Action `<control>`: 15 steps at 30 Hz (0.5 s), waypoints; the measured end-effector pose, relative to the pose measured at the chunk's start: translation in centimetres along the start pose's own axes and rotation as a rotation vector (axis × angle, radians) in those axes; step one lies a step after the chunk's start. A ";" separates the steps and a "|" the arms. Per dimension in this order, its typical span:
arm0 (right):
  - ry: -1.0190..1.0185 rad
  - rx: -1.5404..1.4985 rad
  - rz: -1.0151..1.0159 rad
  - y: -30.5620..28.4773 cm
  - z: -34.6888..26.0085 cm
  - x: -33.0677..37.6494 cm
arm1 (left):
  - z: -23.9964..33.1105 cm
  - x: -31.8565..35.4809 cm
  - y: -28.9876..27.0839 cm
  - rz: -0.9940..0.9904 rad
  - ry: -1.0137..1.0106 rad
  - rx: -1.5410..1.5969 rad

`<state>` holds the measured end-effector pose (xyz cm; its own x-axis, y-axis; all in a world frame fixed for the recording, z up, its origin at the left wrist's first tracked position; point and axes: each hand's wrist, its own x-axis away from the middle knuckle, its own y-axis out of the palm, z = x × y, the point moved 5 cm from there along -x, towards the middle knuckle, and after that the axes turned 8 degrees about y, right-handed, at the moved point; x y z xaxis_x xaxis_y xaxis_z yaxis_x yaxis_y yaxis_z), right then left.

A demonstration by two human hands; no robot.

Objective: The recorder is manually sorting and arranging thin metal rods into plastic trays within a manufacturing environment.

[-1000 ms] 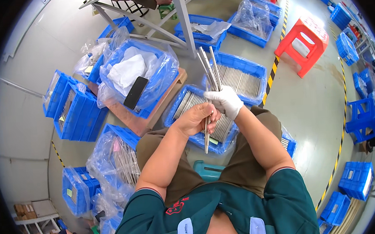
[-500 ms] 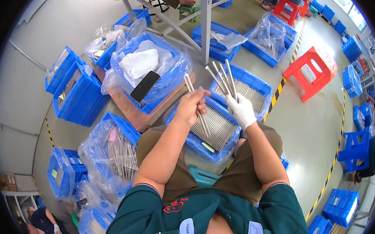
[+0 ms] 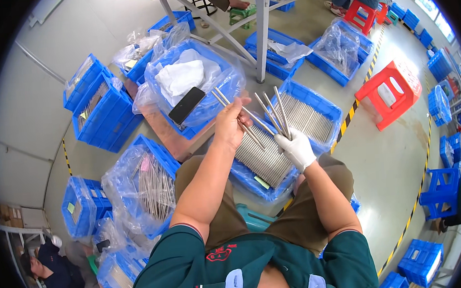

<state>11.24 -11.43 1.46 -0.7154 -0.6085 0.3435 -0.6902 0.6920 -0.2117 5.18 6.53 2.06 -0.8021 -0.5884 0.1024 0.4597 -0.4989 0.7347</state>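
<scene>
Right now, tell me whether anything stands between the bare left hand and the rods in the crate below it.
Only the held rods, slanting from the left hand across the view of the crated rods. Nothing else visible blocks that side; the gloved right hand is off to the right.

Floor lies open right of the right hand; red stool beyond; lined crate blocks front left.

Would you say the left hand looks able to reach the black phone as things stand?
Probably yes: the black phone lies uncovered close by, though the left hand holds metal rods.
</scene>
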 end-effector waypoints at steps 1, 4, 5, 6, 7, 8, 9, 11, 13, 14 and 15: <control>0.002 -0.002 0.001 0.0 -0.1 0.1 | -0.1 0.1 0.1 -0.018 0.005 -0.003; 0.051 -0.064 -0.004 0.3 -0.1 0.4 | -0.4 -0.3 0.0 -0.011 0.005 0.087; 0.047 -0.085 -0.003 0.5 0.3 0.2 | -0.5 -0.4 0.0 -0.024 0.016 0.105; 0.045 -0.106 -0.001 0.6 0.4 0.1 | -0.7 -0.5 -0.1 -0.023 0.012 0.102; 0.048 -0.110 0.000 0.7 0.5 0.1 | -0.8 -0.5 -0.1 -0.039 0.006 0.084; 0.055 -0.160 -0.017 0.8 0.4 0.1 | -1.0 -0.5 -0.1 -0.054 0.000 0.066; 0.063 -0.210 -0.034 0.8 0.3 0.2 | -1.1 -0.4 0.0 -0.054 -0.005 0.064; 0.045 -0.183 -0.013 0.7 0.0 0.0 | -1.9 0.0 0.4 -0.092 -0.103 0.073; 0.016 -0.205 0.025 0.6 -0.3 -0.1 | -2.6 0.7 1.3 -0.148 -0.134 0.036; 0.010 -0.201 0.040 0.5 -0.6 -0.2 | -3.0 1.0 1.5 -0.173 -0.140 0.000; -0.014 -0.202 0.063 0.5 -0.7 -0.4 | -3.3 1.1 1.7 -0.216 -0.131 -0.059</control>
<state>11.24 -10.57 1.88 -0.7588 -0.5663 0.3219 -0.6094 0.7916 -0.0440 6.31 2.90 1.22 -0.9246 -0.3792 0.0361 0.2910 -0.6422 0.7092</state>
